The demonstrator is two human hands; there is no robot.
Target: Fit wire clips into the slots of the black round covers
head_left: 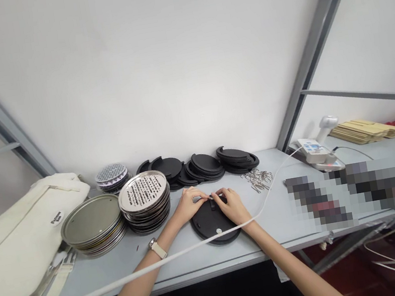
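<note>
A black round disc [210,223] with a raised rim lies on the table in front of me. It has a small black tab near its far edge and a round pale sticker [219,231] near its front. My left hand [190,203] is closed in a pinch at the far edge of the disc. Opposite it, my right hand [232,206] rests over the disc's right side, thumb and fingers pinched too. Between the two sets of fingertips shows a small silvery metal piece [210,197], mostly hidden. Loose metal hooks [259,179] lie in a heap beyond my right hand.
Black discs [205,163] are piled along the wall. Left stand stacks of round metal plates [144,192], olive plates [91,218] and a cream bag [26,232]. A white cable [198,244] crosses before my arms. Right are a scanner [327,122] and wooden pieces [363,130].
</note>
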